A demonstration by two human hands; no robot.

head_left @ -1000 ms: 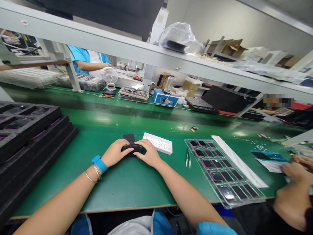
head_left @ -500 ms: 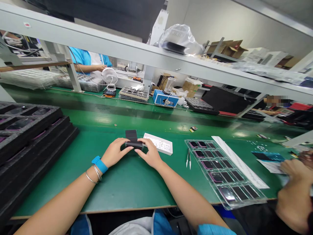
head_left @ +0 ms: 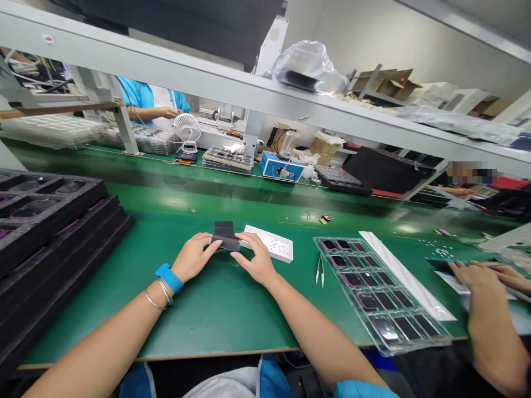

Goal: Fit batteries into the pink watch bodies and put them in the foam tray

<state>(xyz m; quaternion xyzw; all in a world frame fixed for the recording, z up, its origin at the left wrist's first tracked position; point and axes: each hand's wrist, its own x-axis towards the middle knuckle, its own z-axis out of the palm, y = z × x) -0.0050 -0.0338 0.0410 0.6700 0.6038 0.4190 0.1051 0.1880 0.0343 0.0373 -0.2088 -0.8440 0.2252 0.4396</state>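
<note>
Between my two hands is a small dark, flat rectangular piece (head_left: 225, 242), tilted above the green table. My left hand (head_left: 194, 255) grips its left end, with the thumb lying on the near face. At its right end, my right hand (head_left: 255, 260) has the fingers on the edge and the thumb a little below. Just behind the piece lies another dark rectangle (head_left: 224, 227). A white shallow box (head_left: 286, 255) with small dark bits in it sits beyond my right fingers. To the right of that hand, tweezers (head_left: 319, 272) lie on the table.
A clear tray (head_left: 384, 293) of dark plates lies right, beside a long white paper strip (head_left: 406, 273). Stacked black foam trays (head_left: 62, 237) fill the left. At far right a co-worker's hands (head_left: 477, 276) handle something dark. A shelf beam (head_left: 207, 77) crosses above.
The dark piece has tipped so more of its flat face shows, and my right thumb has come off it slightly. At right, the co-worker's hands have moved further in over the table.
</note>
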